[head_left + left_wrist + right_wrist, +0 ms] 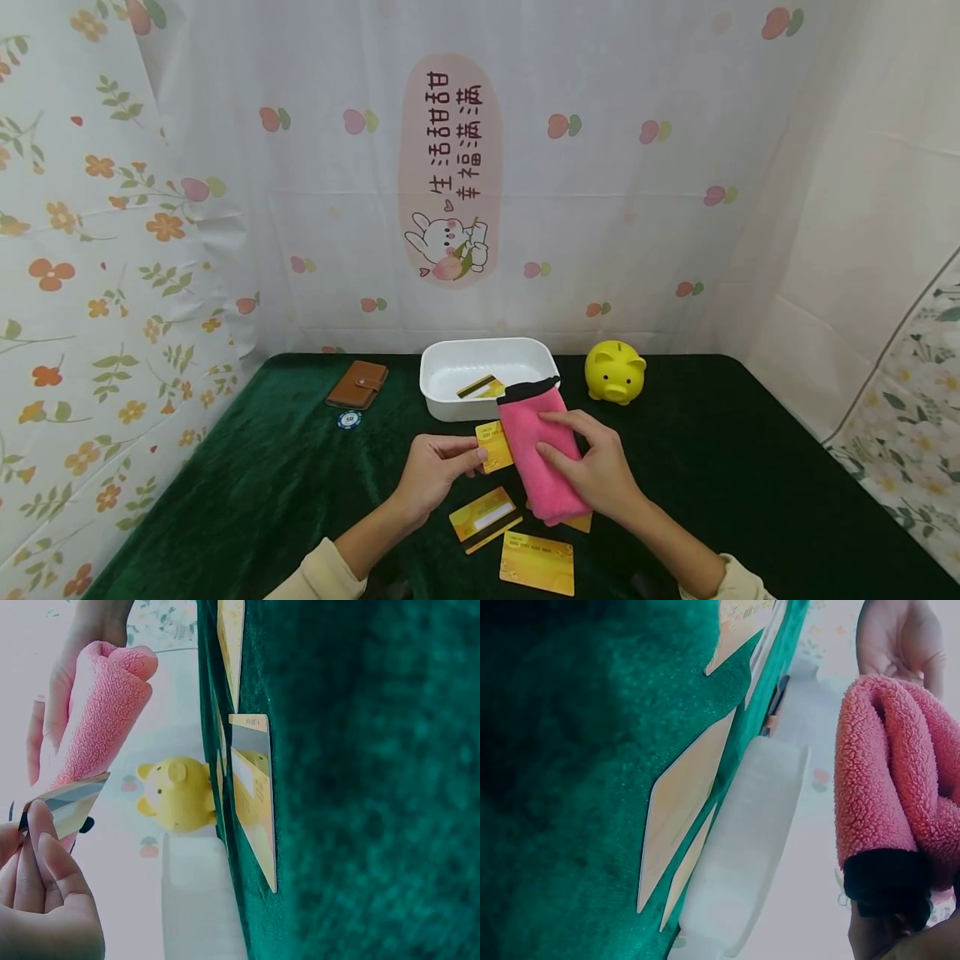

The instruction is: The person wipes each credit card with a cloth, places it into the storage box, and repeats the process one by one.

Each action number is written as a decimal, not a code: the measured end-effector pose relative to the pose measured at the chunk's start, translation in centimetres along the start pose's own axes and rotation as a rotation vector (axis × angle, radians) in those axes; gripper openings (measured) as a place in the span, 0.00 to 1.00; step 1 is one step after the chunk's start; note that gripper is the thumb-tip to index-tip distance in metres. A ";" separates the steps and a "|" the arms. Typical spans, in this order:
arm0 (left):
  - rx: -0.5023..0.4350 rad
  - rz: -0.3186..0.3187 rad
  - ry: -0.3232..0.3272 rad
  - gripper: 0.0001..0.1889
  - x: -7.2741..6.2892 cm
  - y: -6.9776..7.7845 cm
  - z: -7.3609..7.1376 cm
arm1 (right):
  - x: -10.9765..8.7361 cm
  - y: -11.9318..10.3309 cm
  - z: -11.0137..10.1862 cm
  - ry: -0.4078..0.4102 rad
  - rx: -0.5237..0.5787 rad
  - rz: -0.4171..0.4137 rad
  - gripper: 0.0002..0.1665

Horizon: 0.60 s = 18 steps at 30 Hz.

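In the head view my left hand [431, 475] pinches a gold bank card [494, 446] between thumb and fingers, beside the pink fleece cloth [542, 454]. A black band edges the far end of this folded cloth. My right hand [596, 462] grips the cloth from its right side, with fingers and thumb across its face. The held card [75, 799] shows a dark stripe in the left wrist view and overlaps the cloth there. Below the hands lie a striped gold card [480, 515], another gold card [536, 562], and a third partly hidden under the cloth.
Behind the hands stands a white tray [442, 408] with gold cards [480, 387] inside. A yellow piggy bank [615, 372] is right of it. To the left lie a brown wallet [357, 384] and a poker chip [348, 419]. Dark green cloth [300, 500] covers the table.
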State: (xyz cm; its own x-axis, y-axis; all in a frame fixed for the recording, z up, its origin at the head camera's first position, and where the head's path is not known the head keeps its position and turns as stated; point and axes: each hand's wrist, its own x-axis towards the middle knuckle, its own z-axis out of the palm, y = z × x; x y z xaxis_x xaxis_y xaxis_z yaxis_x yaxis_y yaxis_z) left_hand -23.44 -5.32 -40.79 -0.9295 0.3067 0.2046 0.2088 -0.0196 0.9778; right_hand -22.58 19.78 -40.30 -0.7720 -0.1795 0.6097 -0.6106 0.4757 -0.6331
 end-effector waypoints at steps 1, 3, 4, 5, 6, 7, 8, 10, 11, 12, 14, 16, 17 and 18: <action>-0.001 0.000 0.002 0.12 0.0 0.0 0.0 | 0.0 0.0 0.0 0.000 -0.003 0.001 0.23; -0.001 -0.005 0.004 0.12 0.0 0.0 0.0 | 0.0 0.1 0.0 0.000 -0.008 0.006 0.23; -0.002 -0.006 0.005 0.12 0.0 -0.1 0.0 | 0.0 0.1 0.0 0.000 -0.007 0.010 0.23; -0.002 -0.007 0.006 0.12 0.0 -0.1 -0.1 | 0.0 0.0 0.0 -0.001 -0.007 0.013 0.23; 0.001 -0.007 0.007 0.12 0.0 -0.1 -0.1 | 0.0 0.0 0.0 -0.003 -0.008 0.014 0.23; 0.001 -0.007 0.008 0.12 0.0 -0.1 -0.1 | 0.0 0.1 0.0 -0.005 -0.009 0.016 0.23; 0.002 -0.007 0.009 0.12 0.0 -0.2 -0.2 | 0.1 0.0 0.0 -0.006 -0.006 0.018 0.23; -0.001 -0.003 0.012 0.12 0.0 -0.2 -0.2 | 0.2 0.1 0.0 -0.003 -0.005 0.021 0.23; -0.002 0.000 0.013 0.12 0.1 -0.2 -0.3 | 0.2 0.1 0.0 -0.001 -0.008 0.020 0.23; -0.003 0.002 0.015 0.12 0.1 -0.1 -0.3 | 0.2 0.2 0.0 0.003 -0.012 0.017 0.23; -0.006 0.004 0.017 0.12 0.1 -0.1 -0.4 | 0.3 0.4 -0.1 0.010 -0.017 0.012 0.23; -0.007 0.005 0.021 0.12 0.1 -0.1 -0.4 | 0.3 0.6 -0.1 0.017 -0.027 0.003 0.22; -0.006 0.004 0.023 0.12 0.1 -0.1 -0.4 | 0.3 0.6 -0.1 0.018 -0.030 -0.001 0.22; -0.005 0.002 0.026 0.12 0.0 -0.2 -0.4 | 0.3 0.6 -0.1 0.018 -0.033 -0.001 0.22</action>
State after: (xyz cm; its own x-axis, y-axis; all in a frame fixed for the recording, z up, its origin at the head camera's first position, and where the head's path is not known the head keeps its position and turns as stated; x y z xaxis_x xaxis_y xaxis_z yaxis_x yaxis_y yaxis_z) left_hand -23.65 -5.70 -40.91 -0.9368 0.2817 0.2075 0.2089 -0.0253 0.9776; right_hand -23.19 20.12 -40.43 -0.7679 -0.1647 0.6190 -0.6051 0.5035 -0.6167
